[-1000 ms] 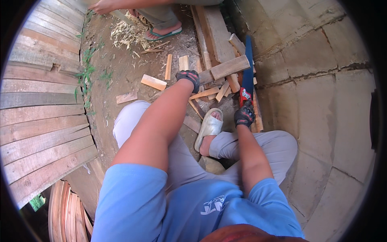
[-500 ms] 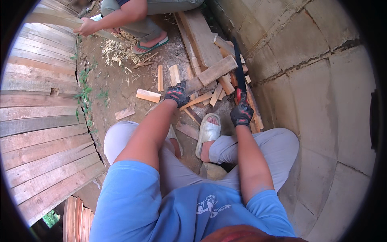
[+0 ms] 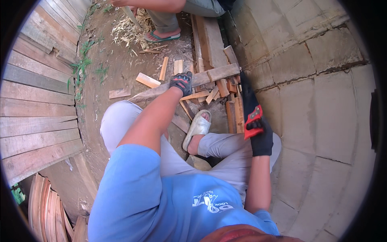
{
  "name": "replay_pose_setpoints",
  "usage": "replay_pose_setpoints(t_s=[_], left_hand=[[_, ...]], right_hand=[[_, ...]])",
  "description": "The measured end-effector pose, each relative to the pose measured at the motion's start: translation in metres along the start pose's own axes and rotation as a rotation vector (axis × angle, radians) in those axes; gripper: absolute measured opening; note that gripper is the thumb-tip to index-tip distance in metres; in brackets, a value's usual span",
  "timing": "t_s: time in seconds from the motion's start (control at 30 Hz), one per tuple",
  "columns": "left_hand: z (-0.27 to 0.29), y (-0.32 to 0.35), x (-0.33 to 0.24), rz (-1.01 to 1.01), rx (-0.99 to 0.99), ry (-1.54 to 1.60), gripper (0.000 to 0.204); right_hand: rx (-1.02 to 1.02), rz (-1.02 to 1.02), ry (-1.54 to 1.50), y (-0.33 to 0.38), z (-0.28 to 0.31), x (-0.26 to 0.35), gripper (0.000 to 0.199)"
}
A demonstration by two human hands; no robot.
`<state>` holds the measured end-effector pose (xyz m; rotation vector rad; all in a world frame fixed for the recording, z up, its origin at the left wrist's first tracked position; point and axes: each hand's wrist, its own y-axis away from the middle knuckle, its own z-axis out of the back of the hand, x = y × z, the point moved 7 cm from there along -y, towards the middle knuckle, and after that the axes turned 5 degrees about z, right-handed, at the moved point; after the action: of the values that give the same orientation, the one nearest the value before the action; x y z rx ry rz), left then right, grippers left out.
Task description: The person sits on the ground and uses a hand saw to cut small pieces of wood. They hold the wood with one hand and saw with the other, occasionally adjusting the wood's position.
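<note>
My left hand (image 3: 182,83), in a black and red glove, is closed on a long wooden plank (image 3: 219,72) and presses it down. The plank lies slanted across my front, its right end raised over the wood pile. My right hand (image 3: 262,135), gloved in black, grips the red handle (image 3: 254,121) of a hand saw at my right. Its dark blade (image 3: 248,94) points away from me, and its tip is close to the plank's right end. Whether the teeth touch the wood cannot be made out. Short cut wood pieces (image 3: 148,80) are scattered just beyond the plank.
Along the right stands a concrete block wall (image 3: 298,92), close to the saw. Thick beams (image 3: 211,44) lie beyond the plank. Another person's foot in a flip-flop (image 3: 163,37) is at the top, by wood shavings (image 3: 131,30). Boards (image 3: 38,121) line the left.
My right hand has pulled the saw back toward me and turned it. The plank now lies flatter across my front, with my left hand still on it. The view has shifted.
</note>
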<state>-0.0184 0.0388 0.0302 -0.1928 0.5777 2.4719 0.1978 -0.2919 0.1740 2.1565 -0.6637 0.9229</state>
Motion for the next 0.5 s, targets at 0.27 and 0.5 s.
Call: replay_pose_setpoints(t_s=[0.27, 0.5], left_hand=[[0.013, 0.002, -0.004, 0.078, 0.053, -0.059, 0.053], [0.001, -0.008, -0.007, 0.06, 0.075, -0.032, 0.057]], right_hand=[[-0.158, 0.208, 0.429, 0.154, -0.048, 0.076, 0.047], [-0.02, 0.524, 1.128, 0.209, -0.054, 0.092, 0.054]])
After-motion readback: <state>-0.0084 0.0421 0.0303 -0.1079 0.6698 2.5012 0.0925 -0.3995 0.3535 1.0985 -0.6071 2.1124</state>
